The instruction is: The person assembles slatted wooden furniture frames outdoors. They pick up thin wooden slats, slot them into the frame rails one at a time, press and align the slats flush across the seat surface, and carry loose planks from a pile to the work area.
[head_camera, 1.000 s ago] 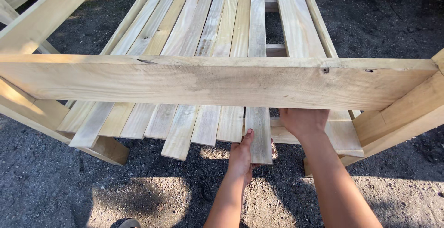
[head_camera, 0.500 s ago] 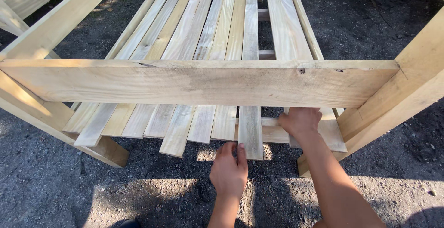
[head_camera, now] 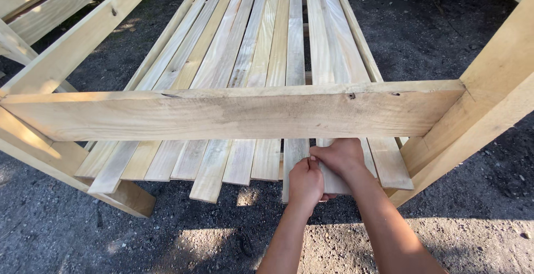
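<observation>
Several long pale wooden slats (head_camera: pixel 239 68) lie side by side under a wide cross board (head_camera: pixel 233 115) of a timber frame. My left hand (head_camera: pixel 305 184) and my right hand (head_camera: pixel 338 157) are both closed on the near end of one slat (head_camera: pixel 332 182), just below the cross board. The left hand grips its left edge, the right hand lies on top of it. A neighbouring slat (head_camera: pixel 291 152) sits right beside the left hand.
Slanted frame posts stand at the right (head_camera: pixel 489 101) and left (head_camera: pixel 67 57). A low beam (head_camera: pixel 119 196) runs along the ground at the lower left. Dark gravelly soil (head_camera: pixel 473 218) surrounds the frame.
My left hand has risen from below the slat ends and closed on the slat beside my right hand. The view has shifted closer and to the right.
</observation>
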Tool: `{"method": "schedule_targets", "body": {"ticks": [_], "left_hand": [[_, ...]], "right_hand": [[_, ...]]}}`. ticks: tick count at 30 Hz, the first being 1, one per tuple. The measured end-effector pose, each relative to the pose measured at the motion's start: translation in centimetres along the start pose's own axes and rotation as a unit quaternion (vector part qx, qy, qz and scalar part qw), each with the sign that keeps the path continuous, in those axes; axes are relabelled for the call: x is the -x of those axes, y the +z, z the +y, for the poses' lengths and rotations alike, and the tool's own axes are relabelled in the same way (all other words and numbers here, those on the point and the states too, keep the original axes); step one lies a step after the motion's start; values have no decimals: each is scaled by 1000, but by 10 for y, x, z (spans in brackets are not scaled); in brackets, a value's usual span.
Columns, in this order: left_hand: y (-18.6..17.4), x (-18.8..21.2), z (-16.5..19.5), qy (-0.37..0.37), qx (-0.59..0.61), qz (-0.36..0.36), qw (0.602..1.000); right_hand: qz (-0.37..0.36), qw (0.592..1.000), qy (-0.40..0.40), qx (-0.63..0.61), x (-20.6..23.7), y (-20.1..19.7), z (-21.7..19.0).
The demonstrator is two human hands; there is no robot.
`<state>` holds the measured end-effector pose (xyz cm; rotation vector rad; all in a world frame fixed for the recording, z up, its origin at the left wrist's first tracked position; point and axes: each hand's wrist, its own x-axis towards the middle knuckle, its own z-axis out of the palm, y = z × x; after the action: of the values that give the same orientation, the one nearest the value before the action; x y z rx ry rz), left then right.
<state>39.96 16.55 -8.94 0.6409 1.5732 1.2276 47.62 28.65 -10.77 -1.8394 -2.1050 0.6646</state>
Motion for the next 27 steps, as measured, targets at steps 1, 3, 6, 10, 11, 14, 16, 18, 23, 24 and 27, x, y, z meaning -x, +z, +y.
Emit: {"method": "schedule_targets", "body": {"ticks": [1, 3, 6, 10, 11, 14, 16, 18, 23, 24, 27], "left_hand": [[2, -1, 1, 28, -38, 15, 999], [7, 0, 0, 78, -114, 43, 989], [12, 2, -3, 80, -134, 44, 987], [10, 6, -4, 83, -103, 39, 990], [7, 7, -3, 78, -89, 33, 992], [-7, 5, 5, 54, -122, 7, 991], [-17, 3, 9, 76, -236, 31, 968], [-24, 0, 9, 141, -408, 100, 897], [-41, -11, -6, 241, -418, 201, 853], [-46, -15, -8, 238, -417, 211, 852], [-61, -29, -9, 268, -464, 251, 806]], "right_hand": [[8, 1000, -6, -10, 2, -2, 1], [21, 999, -17, -25, 6, -4, 2], [14, 1000, -20, -8, 7, -5, 2], [-31, 999, 1, 42, 5, -3, 0], [-31, 999, -1, 44, 4, -3, 0], [49, 993, -104, 20, 3, -1, -5], [7, 999, -24, 26, 3, 2, -10], [-27, 999, 31, 16, 6, 7, -17], [85, 995, -57, 23, 24, 27, -36], [113, 989, -89, 21, 29, 29, -39], [120, 984, -118, 62, 41, 29, -49]]}}
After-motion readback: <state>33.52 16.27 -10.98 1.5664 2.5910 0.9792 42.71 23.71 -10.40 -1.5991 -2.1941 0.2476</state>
